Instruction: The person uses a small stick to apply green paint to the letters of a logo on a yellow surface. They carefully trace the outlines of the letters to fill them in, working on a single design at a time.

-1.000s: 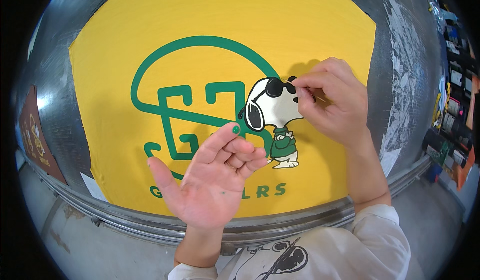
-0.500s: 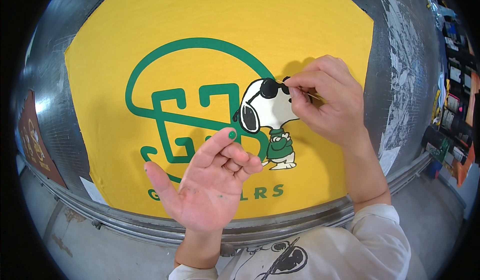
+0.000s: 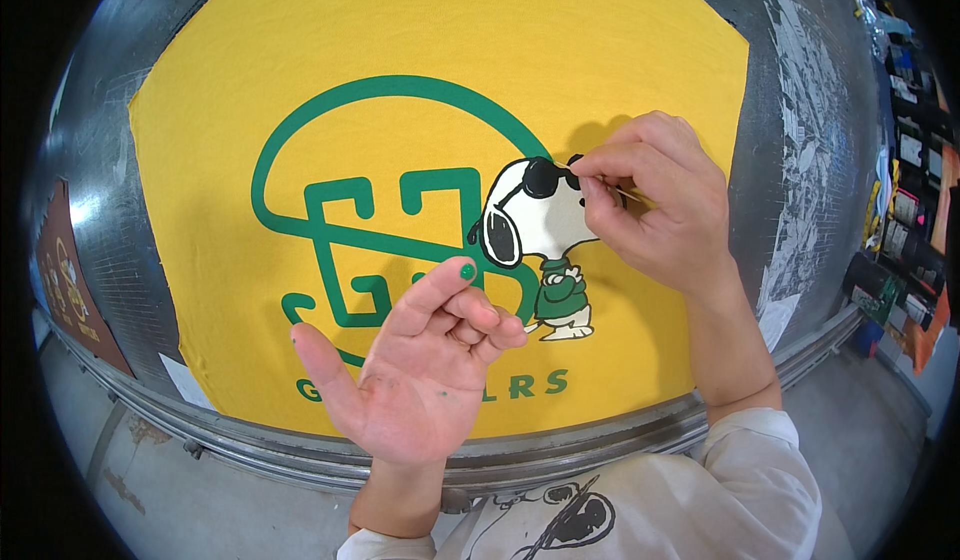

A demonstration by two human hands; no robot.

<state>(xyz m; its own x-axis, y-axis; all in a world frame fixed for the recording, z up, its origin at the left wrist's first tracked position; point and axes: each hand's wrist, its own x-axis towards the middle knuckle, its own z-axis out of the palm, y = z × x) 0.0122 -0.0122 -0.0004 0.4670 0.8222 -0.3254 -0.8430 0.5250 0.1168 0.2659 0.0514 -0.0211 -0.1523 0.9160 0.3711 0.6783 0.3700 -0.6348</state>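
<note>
Fabric (image 3: 400,30), yellow and flat, is filling mid-frame; right of centre, my right hand (image 3: 665,200) is pinching a thin tan stick (image 3: 632,196) slanting up-left beside printed black sunglasses (image 3: 541,180), my empty left hand (image 3: 415,385) hanging farther.

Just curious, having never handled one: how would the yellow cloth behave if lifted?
The cloth would probably flop and fold, since it looks thin. It's likely light for its spread, appearing to be one layer. It may cling slightly at first, lying so flat on the table.
</note>
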